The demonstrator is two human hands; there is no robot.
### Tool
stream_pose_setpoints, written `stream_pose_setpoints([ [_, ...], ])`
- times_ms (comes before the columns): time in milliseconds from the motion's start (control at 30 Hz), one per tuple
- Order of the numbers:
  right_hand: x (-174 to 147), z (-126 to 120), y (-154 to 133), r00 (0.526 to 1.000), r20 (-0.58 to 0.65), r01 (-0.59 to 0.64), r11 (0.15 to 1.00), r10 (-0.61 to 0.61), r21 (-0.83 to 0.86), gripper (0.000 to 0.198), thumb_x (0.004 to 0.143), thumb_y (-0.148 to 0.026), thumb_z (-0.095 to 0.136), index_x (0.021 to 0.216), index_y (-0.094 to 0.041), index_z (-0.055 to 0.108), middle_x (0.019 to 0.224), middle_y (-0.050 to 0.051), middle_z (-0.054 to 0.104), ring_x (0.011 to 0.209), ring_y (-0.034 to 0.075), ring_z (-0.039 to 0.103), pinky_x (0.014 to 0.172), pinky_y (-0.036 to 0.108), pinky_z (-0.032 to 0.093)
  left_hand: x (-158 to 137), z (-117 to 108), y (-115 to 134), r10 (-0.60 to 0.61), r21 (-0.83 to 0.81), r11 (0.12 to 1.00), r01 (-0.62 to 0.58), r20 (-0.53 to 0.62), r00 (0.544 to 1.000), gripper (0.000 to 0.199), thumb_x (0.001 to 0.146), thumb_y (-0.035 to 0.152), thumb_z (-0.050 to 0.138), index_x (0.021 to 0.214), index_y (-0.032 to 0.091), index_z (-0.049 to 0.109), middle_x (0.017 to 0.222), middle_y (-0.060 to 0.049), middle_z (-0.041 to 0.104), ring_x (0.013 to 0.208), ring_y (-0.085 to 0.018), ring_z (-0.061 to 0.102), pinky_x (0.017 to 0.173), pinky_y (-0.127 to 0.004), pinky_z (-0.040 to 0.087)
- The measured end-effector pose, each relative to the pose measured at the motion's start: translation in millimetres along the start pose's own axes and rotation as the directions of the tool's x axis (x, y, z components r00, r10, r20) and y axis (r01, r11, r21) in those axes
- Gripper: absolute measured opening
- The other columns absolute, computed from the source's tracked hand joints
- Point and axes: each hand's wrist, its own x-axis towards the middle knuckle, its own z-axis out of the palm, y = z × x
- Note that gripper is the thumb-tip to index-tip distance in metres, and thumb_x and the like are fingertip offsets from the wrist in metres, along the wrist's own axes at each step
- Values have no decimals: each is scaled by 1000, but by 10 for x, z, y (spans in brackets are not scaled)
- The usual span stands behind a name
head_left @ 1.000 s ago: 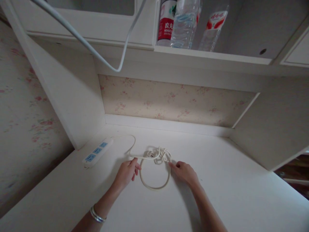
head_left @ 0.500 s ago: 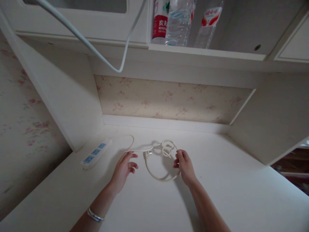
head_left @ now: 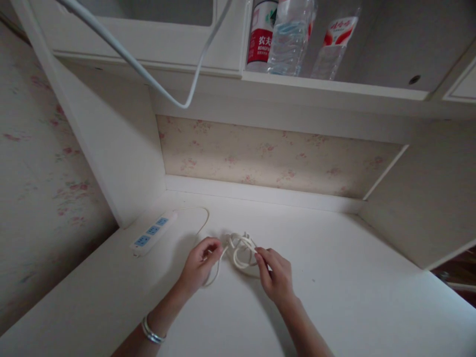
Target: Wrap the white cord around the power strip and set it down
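A white power cord (head_left: 241,265) lies in a loose, tangled coil on the white desktop (head_left: 238,317), between my two hands. My left hand (head_left: 201,260) pinches the cord at the left of the coil, thumb against fingers. From the other side my right hand (head_left: 274,272) grips a loop of it between thumb and fingertips. The cord runs back in a curve to a white power strip (head_left: 154,233) with blue sockets, which lies at the left of the desktop. The cord's plug cannot be made out among the loops.
Above the desktop, an open shelf (head_left: 334,85) holds several plastic bottles (head_left: 288,44). A pale cable (head_left: 156,84) hangs in a bend close in front of the cabinet. White side panels (head_left: 107,134) bound the desktop left and right, with a flowered back wall (head_left: 275,153) between them.
My left hand has moved right and closed on the cord. My right hand has come slightly nearer, and the cord's wide loop is drawn into a tighter bunch. The power strip stays on the desktop.
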Motion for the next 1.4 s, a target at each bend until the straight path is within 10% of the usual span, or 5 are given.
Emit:
stream_pose_setpoints([
  [333, 7, 58, -88, 948, 284, 179, 978, -143, -104, 18, 82, -28, 61, 97, -26, 71, 75, 5, 67, 68, 16, 57, 67, 28, 42, 16, 33, -84, 201, 313, 920, -234, 135, 970, 20, 86, 33, 51, 93, 22, 67, 95, -6, 62, 94, -19, 56, 87, -31, 45],
  [600, 78, 129, 159, 904, 321, -304, 953, 283, 16, 31, 81, -47, 56, 71, -18, 61, 57, -4, 50, 54, 10, 43, 50, 20, 33, 155, -175, -131, 83, 196, 981, -13, -357, 930, 29, 85, 45, 48, 88, 18, 58, 70, 1, 54, 63, -14, 52, 59, -24, 42],
  [867, 252, -61, 452, 880, -269, -411, 911, 391, -21, 37, 82, -52, 49, 90, -18, 62, 65, 0, 60, 58, 15, 55, 55, 25, 42, 113, -142, -37, 23, 57, 998, -11, -202, 979, 32, 80, 48, 56, 82, 17, 62, 70, 2, 54, 65, -13, 47, 61, -22, 37],
  [1133, 268, -222, 337, 855, -457, 60, 921, -246, -384, 16, 86, -34, 52, 89, -19, 58, 104, 10, 57, 103, 22, 53, 92, 44, 42, 112, -134, -104, -113, -192, 977, 90, -109, 988, 32, 79, 47, 58, 74, 16, 64, 67, 1, 56, 67, -14, 49, 66, -24, 38],
  [1400, 213, -267, 472, 960, -140, 92, 745, -243, -661, 27, 85, -34, 52, 108, -19, 57, 111, 11, 53, 104, 25, 49, 91, 44, 41, 124, -204, -100, -92, -9, 996, 91, -129, 987, 32, 79, 44, 59, 94, 17, 69, 93, -5, 69, 89, -20, 59, 80, -27, 42],
])
